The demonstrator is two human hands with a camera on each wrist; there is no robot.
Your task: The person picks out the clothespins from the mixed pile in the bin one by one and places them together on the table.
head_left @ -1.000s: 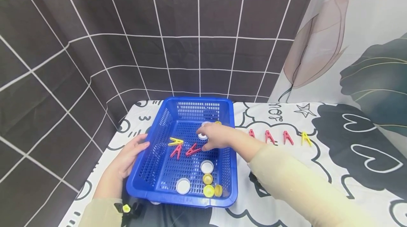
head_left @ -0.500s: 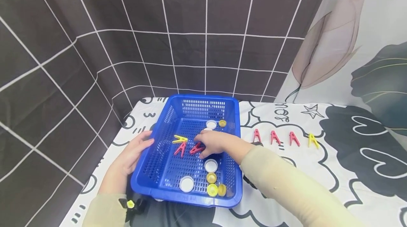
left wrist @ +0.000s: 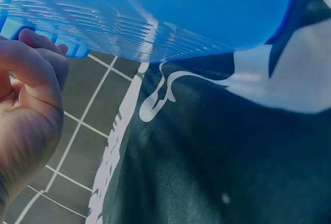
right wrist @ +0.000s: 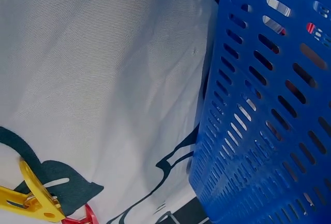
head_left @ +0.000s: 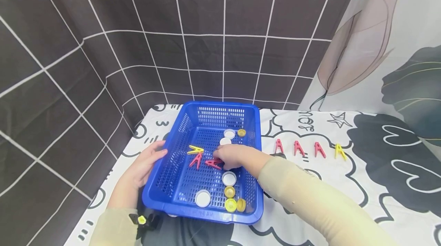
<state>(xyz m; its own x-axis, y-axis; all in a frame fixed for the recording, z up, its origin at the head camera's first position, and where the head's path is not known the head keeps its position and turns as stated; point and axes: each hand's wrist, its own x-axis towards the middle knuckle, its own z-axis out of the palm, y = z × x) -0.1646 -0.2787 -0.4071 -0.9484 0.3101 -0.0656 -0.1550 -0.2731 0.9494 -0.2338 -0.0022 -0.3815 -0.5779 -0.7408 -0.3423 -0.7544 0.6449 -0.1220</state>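
Note:
A blue plastic basket [head_left: 203,215] stands on the patterned cloth, seen from above in the head view. My left hand [head_left: 149,162] holds its left rim; in the left wrist view the curled fingers [left wrist: 44,53] are at the basket's edge. Inside the basket, my right hand [head_left: 231,156] pinches a red clothespin [head_left: 213,163], its fingertips partly covering it. Left of that hand lie another red clothespin [head_left: 196,160] and a yellow clothespin [head_left: 195,149]. The right wrist view shows the basket's slotted side [right wrist: 269,105] but not the right hand.
White caps [head_left: 203,198] and yellow caps [head_left: 231,205] lie in the basket. To its right on the cloth, three red clothespins [head_left: 298,148] and a yellow clothespin [head_left: 340,151] form a row. A dark tiled-pattern curtain [head_left: 203,54] hangs behind.
My right hand has come down from the white caps onto the red clothespin, which has turned a little. My left hand keeps its place on the rim. The view has shifted slightly.

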